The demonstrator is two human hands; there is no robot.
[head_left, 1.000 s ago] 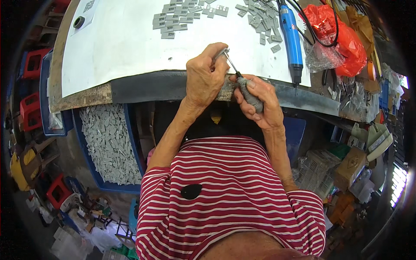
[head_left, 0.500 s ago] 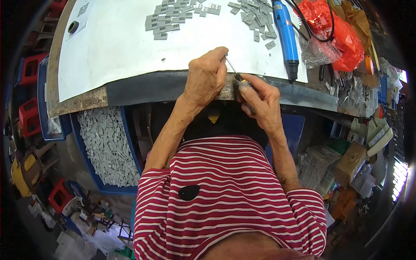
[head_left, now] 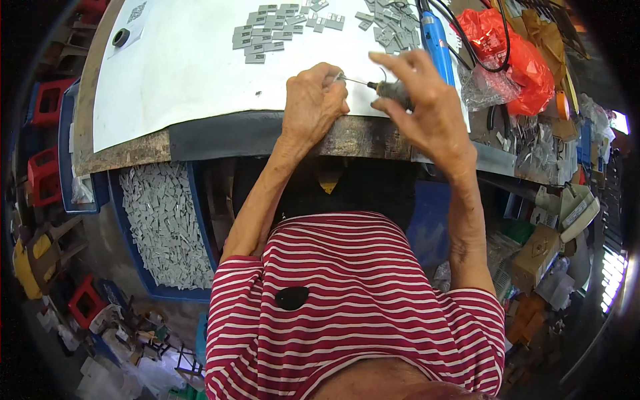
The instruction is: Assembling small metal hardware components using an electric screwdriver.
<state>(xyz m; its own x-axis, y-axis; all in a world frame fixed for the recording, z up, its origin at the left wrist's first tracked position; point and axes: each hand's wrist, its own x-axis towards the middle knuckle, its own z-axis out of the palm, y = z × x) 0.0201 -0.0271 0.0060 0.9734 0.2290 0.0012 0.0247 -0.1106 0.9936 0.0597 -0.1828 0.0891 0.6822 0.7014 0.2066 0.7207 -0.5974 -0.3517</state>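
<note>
White-topped workbench (head_left: 187, 80), cluttered floor (head_left: 120, 347)

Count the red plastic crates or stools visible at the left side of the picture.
3: one red crate at upper left beside the table, one just below it, one lower left on the floor. More may be hidden in the clutter.

The worn wooden desk (head_left: 120, 157) has a dark front edge and carries a large white sheet (head_left: 193, 80) over most of its top. On the sheet lie small flat grey rectangular pieces (head_left: 263, 37) in loose clusters near the far edge, with a blue cylindrical power tool (head_left: 437, 40) beside them. A small black ring (head_left: 121, 37) sits at the far left, and a red plastic bag (head_left: 517, 50) lies on the right end.
</note>
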